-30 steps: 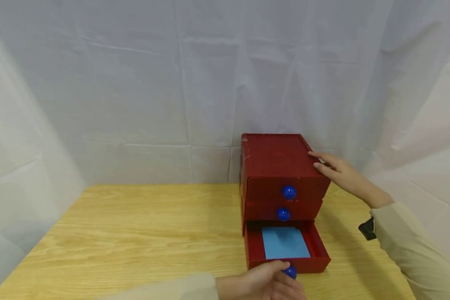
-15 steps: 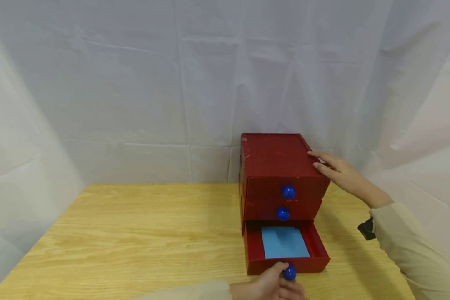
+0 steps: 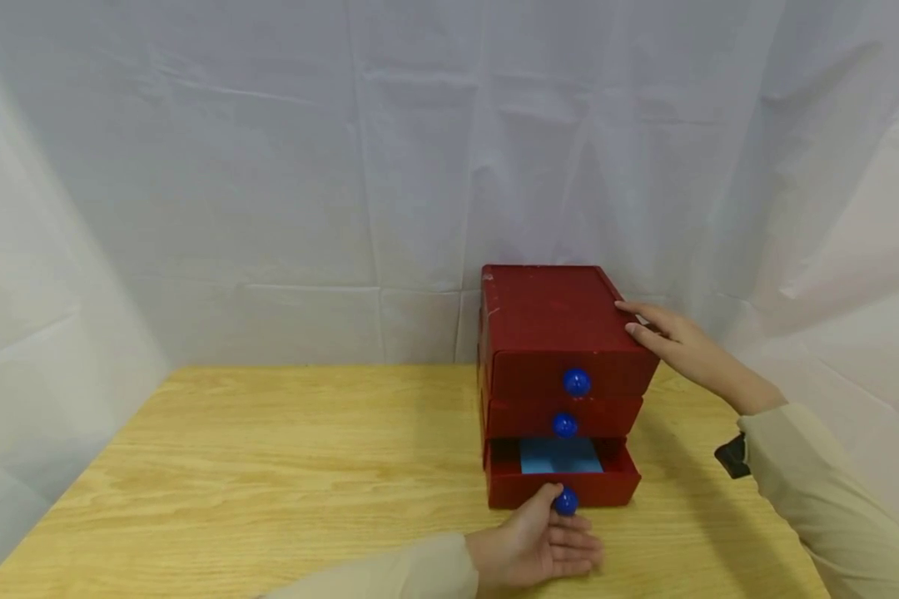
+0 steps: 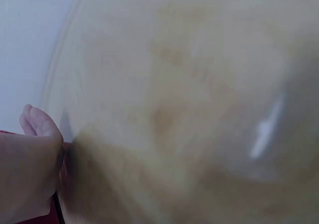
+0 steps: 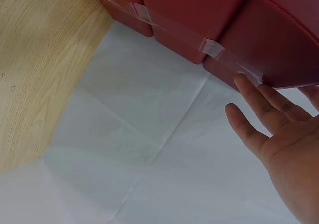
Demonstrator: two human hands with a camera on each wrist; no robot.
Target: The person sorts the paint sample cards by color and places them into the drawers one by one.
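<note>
light wooden table (image 3: 285, 466), creased white cloth backdrop (image 3: 270, 166), clear tape strips (image 5: 214, 47)

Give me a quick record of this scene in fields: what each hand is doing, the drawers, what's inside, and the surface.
left hand: fingers at the blue knob of the bottom drawer
right hand: straight fingers rest against the right side of the red drawer chest
bottom drawer: partly out
upper two drawers: shut, each with a blue knob
contents: a light blue sheet lies flat in the bottom drawer
surface: wooden table
backdrop: white cloth
left wrist view: blurred
</note>
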